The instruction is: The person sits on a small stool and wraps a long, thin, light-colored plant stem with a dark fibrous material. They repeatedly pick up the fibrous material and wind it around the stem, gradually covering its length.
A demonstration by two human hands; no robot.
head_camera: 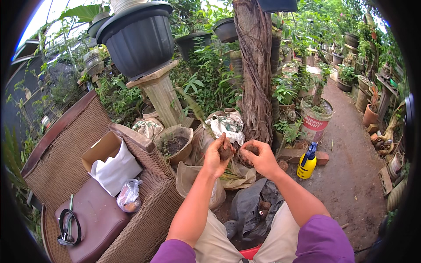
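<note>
My left hand is closed around the brown root ball of a long-leaved plant, whose narrow green leaf rises up and to the left. Just right of it, my right hand has its thumb and fingertips curled together by dark, fibrous root material; whether it grips any of this is unclear. Beneath the hands lie an opened plastic bag with long leaves and a cloudy plastic bag. A black plastic sheet or bag with brown clumps on it is spread between my legs.
At left, a wicker armchair holds a cardboard box, a knotted clear bag and a black strap. A soil-filled pot stands beside it. Right of the tree trunk are a yellow spray bottle, a brick and a paint-bucket planter.
</note>
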